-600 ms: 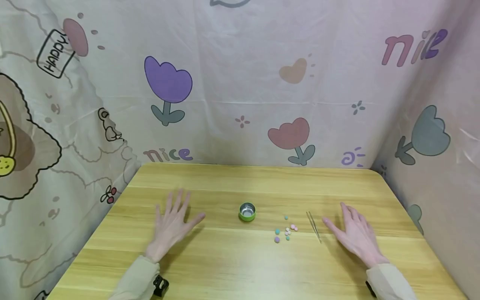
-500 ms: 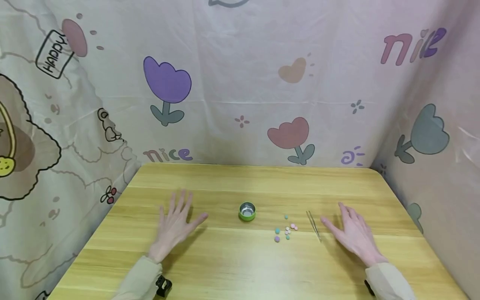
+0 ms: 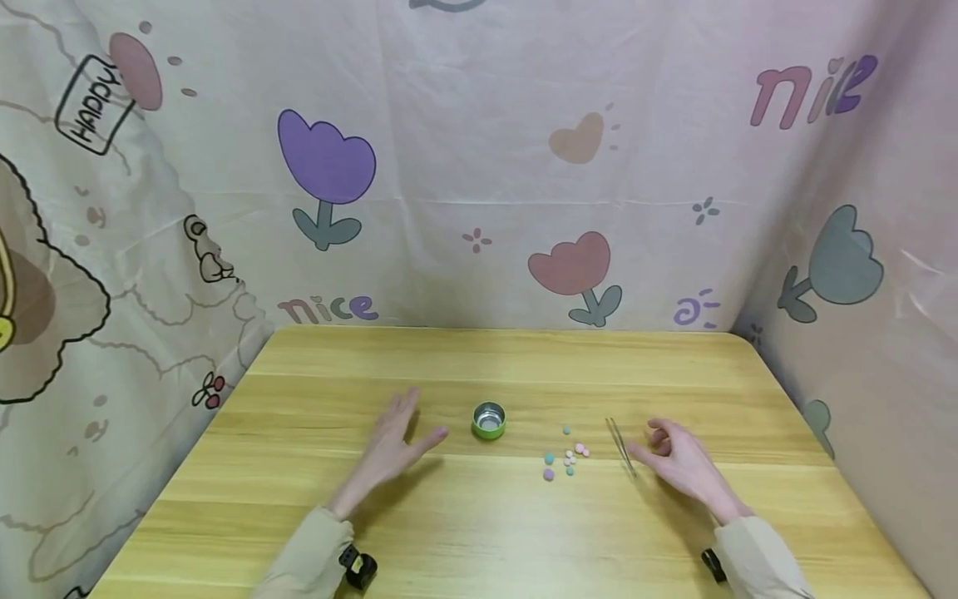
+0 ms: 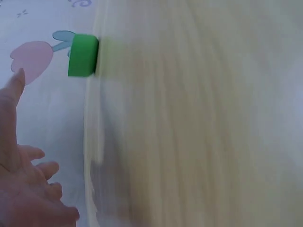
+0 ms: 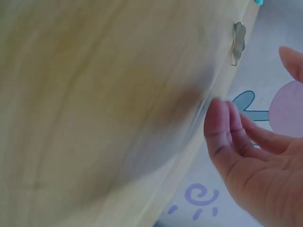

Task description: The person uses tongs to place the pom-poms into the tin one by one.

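A small round green tin (image 3: 489, 421) with a silvery inside stands on the table, its mouth facing up. My left hand (image 3: 392, 445) hovers left of the tin, thumb spread toward it and nothing held. In the left wrist view the green side of the tin (image 4: 84, 55) shows beyond the fingers. Metal tweezers (image 3: 621, 448) lie on the wood. Close to their right is my right hand (image 3: 679, 459), fingers loosely bent and apart from the tweezers (image 5: 238, 42). Between tin and tweezers several small round beads (image 3: 570, 457) in blue, purple, pink and white are scattered.
The wooden table (image 3: 479, 532) reaches back to a patterned cloth (image 3: 449, 166) hung behind it and along both sides. Each wrist wears a black camera, such as the left one (image 3: 359, 569), below light sleeves.
My left hand has moved right, nearer the tin, its fingers less spread. My right hand has shifted left toward the tweezers and its fingers have bent. The tin, beads and tweezers lie as before.
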### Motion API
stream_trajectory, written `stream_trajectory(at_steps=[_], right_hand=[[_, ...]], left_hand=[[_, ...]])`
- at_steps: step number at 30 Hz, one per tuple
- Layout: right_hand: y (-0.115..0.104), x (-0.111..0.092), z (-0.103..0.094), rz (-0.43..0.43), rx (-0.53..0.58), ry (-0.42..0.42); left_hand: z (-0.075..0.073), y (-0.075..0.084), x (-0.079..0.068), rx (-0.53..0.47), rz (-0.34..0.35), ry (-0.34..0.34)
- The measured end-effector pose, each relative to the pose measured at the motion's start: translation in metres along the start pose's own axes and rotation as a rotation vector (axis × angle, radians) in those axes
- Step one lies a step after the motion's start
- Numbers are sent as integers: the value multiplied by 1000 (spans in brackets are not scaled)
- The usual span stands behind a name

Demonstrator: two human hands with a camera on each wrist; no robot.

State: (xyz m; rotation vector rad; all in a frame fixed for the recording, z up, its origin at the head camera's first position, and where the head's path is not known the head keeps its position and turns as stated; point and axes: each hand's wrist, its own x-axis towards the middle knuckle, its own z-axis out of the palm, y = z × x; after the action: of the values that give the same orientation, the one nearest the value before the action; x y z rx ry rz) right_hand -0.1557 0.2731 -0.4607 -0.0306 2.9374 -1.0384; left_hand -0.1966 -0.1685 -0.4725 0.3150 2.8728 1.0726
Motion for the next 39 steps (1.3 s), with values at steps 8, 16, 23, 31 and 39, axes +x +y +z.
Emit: stream_trajectory(at_steps=[8, 16, 23, 31, 39], right_hand=[[-3, 5, 2, -5, 56, -37], [-5, 10, 6, -7, 80, -59], [-8, 13, 7, 18, 103, -62], [-8, 19, 10, 49, 65, -73], [-4, 22, 12, 73, 56, -82]], left_hand=[[13, 13, 9, -249, 7, -61], [29, 22, 20, -488, 117, -105], [40, 25, 29, -601, 178, -142], [46, 25, 35, -661, 156, -140], [53, 23, 37, -680, 144, -146]])
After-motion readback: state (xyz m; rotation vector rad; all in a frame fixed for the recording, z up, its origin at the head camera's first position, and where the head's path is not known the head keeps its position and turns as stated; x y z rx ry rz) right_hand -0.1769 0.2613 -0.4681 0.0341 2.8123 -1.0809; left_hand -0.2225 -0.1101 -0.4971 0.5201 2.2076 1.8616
